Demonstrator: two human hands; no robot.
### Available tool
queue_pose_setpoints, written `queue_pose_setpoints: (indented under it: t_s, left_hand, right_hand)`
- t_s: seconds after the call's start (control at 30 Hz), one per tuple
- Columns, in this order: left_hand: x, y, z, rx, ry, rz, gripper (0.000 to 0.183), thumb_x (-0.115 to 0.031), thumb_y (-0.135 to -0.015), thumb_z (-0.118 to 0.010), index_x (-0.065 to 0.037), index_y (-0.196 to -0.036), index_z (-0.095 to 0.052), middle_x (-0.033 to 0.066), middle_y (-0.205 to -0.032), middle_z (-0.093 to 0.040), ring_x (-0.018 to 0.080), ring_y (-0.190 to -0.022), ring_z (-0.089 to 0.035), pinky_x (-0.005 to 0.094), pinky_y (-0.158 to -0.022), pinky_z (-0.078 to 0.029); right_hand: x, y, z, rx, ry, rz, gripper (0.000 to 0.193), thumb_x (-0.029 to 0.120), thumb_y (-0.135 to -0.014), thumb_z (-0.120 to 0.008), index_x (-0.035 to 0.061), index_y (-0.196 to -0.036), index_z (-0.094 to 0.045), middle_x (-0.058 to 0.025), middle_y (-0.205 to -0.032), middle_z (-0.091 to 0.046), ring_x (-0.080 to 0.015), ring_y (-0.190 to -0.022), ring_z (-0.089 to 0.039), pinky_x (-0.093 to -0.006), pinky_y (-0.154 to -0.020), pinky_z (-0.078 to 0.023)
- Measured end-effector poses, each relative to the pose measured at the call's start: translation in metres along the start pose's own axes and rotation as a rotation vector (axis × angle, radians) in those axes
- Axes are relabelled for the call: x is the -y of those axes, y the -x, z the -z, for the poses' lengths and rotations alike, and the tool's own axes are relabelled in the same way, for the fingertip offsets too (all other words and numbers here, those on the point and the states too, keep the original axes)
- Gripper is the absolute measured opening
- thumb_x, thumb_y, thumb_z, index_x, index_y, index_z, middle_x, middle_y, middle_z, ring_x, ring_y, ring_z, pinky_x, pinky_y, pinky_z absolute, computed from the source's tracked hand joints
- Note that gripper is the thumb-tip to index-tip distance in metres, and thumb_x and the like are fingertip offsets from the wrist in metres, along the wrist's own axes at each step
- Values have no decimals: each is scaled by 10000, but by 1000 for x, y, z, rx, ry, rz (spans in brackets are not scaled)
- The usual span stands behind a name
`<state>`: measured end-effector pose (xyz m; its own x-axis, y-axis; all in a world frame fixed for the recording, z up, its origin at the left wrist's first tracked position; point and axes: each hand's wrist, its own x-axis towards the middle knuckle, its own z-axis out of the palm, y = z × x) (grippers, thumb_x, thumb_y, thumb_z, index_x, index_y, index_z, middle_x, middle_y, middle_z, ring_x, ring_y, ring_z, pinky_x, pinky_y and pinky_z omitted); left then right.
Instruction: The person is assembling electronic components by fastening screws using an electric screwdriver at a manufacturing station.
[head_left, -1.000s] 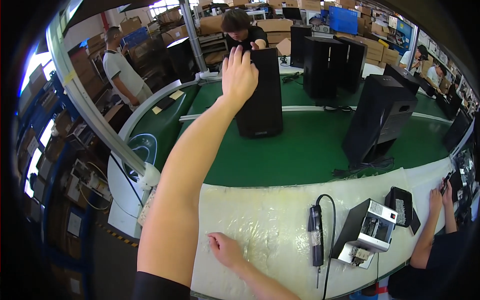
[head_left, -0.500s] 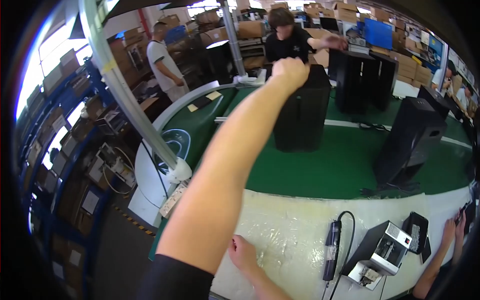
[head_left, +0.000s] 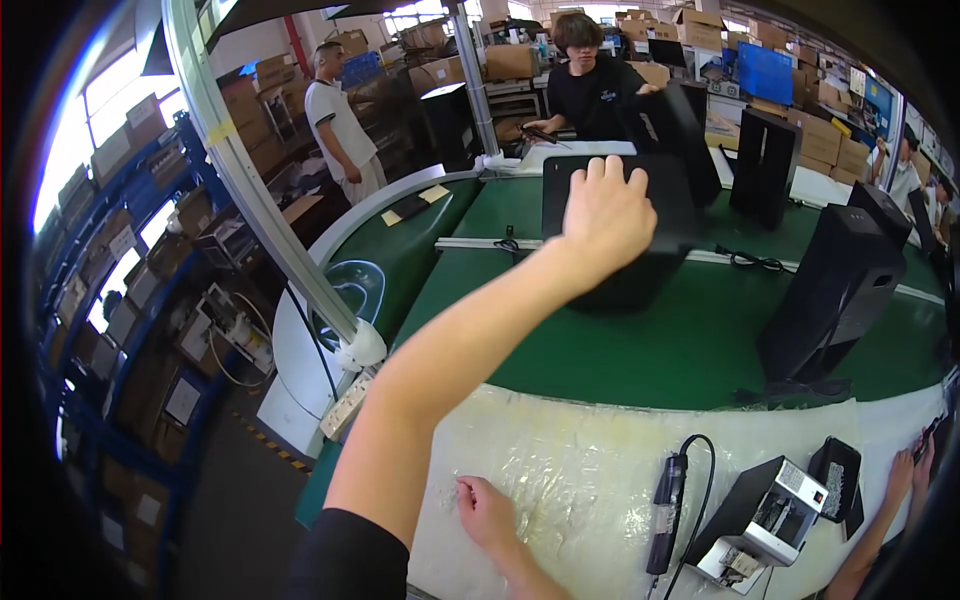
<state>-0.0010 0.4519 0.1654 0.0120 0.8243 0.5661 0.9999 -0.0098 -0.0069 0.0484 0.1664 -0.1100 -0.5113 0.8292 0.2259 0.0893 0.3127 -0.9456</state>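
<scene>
My left hand (head_left: 610, 215) is stretched out over the green conveyor, its fingers bent over the upper part of a tall black box (head_left: 625, 285), which looks like a speaker cabinet. That box is tilted and smeared by motion, and my hand and wrist hide part of it. My right hand (head_left: 490, 512) rests low on the plastic-covered worktable (head_left: 580, 450), fingers curled closed; whatever may be inside them is hidden. To its right lies a black electric screwdriver (head_left: 663, 515) with a looped cord.
A silver-and-black screw feeder (head_left: 765, 515) and a black tray of screws (head_left: 835, 478) stand at right, near another person's hands (head_left: 910, 465). More black cabinets (head_left: 830, 290) stand on the belt (head_left: 560, 350). Across it, a co-worker (head_left: 585, 95) has a hand at a tilted cabinet (head_left: 680, 140). A metal post (head_left: 260, 190) rises at left.
My left hand has moved right and slightly nearer, and the upright box under it has tilted. The far cabinet by the co-worker has tipped and shifted left. My right hand stays nearly in place.
</scene>
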Motion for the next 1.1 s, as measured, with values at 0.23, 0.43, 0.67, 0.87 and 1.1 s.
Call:
queue_pose_setpoints:
  t_s: [0.23,0.43,0.67,0.87,1.1]
  left_hand:
    - [-40,-2,4,-46,71,47,469,-396,-932,-481,-34,-726,-697,184,-713,-667,356,-722,-673,441,-684,-524]
    - [31,80,47,-163,110,371,407,-325,-976,-385,-24,-825,-614,235,-711,-640,451,-688,-630,547,-621,-488]
    - [79,314,136,-627,1023,950,365,-305,-1003,-441,7,-984,-631,94,-865,-661,230,-782,-607,400,-662,-440]
    - [70,487,187,-740,1869,1208,442,-429,-980,-440,-157,-636,-501,12,-616,-538,147,-560,-547,262,-530,-452]
    - [130,560,129,-312,2049,1254,514,-449,-969,-480,-187,-531,-419,-26,-496,-429,125,-435,-431,288,-428,-350]
  right_hand:
    - [-9,-2,6,-12,-153,-57,156,114,-914,-577,31,-1020,-655,-131,-793,-661,-169,-629,-632,-308,-609,-517]
    - [6,-6,42,-369,-215,54,164,75,-936,-532,-15,-1028,-634,-93,-782,-646,-135,-601,-593,-273,-554,-481]
    - [37,14,115,-904,-14,294,105,38,-928,-521,-34,-958,-592,-112,-781,-585,-161,-676,-568,-270,-624,-470]
    - [11,62,190,-580,950,-155,376,160,-852,-605,-45,-1163,-551,-227,-1076,-573,-401,-986,-563,-465,-858,-464]
    - [-4,66,217,-395,968,-472,482,223,-840,-636,-45,-1223,-520,-261,-1033,-586,-424,-939,-591,-473,-823,-490]
